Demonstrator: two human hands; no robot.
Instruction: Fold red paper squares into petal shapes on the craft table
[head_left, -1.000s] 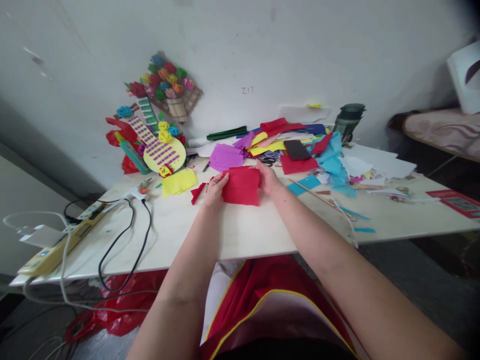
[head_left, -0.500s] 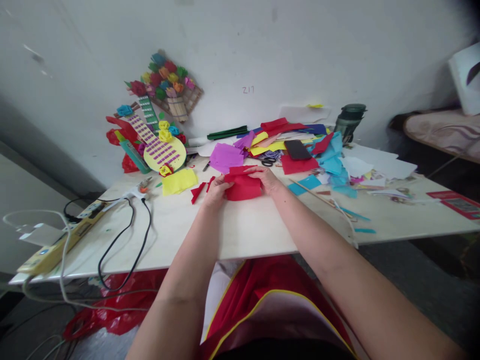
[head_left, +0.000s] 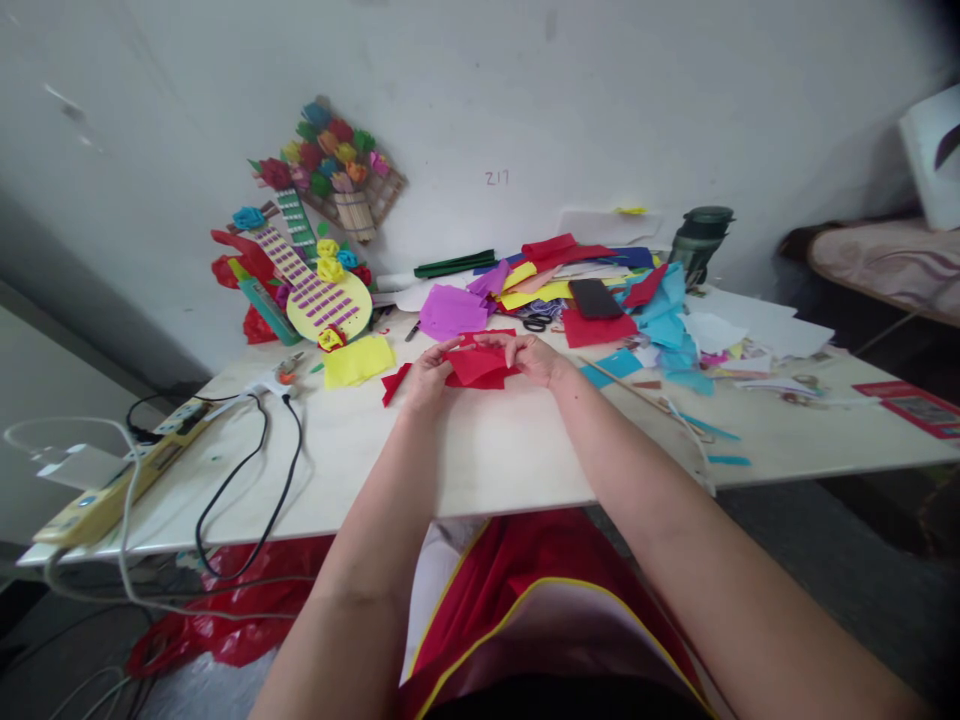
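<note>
A piece of red crepe paper (head_left: pixel 478 368) is held up between my two hands, a little above the white table. My left hand (head_left: pixel 431 373) pinches its left side, thumb toward me. At its right edge, my right hand (head_left: pixel 534 358) grips it with bent fingers. More red paper shows behind and below the held piece; how the layers join is hard to tell. Just left of my left hand lies a small red scrap (head_left: pixel 394 384). Yellow crepe paper (head_left: pixel 360 362) is farther left, and a purple sheet (head_left: pixel 453 313) sits beyond my hands.
Black-handled scissors (head_left: pixel 536 323) and a dark phone (head_left: pixel 595 298) lie among coloured paper at the back. A thin stick (head_left: pixel 622 383) rests on the right. Leftward are a glue gun (head_left: pixel 259 385), a power strip (head_left: pixel 127 480) and a guitar-shaped craft (head_left: pixel 328 308). A bottle (head_left: pixel 699 245) stands back right.
The held red paper has been lifted and folded or tilted, so its lower part hangs less low. My right hand has turned slightly, with its fingers more bent.
</note>
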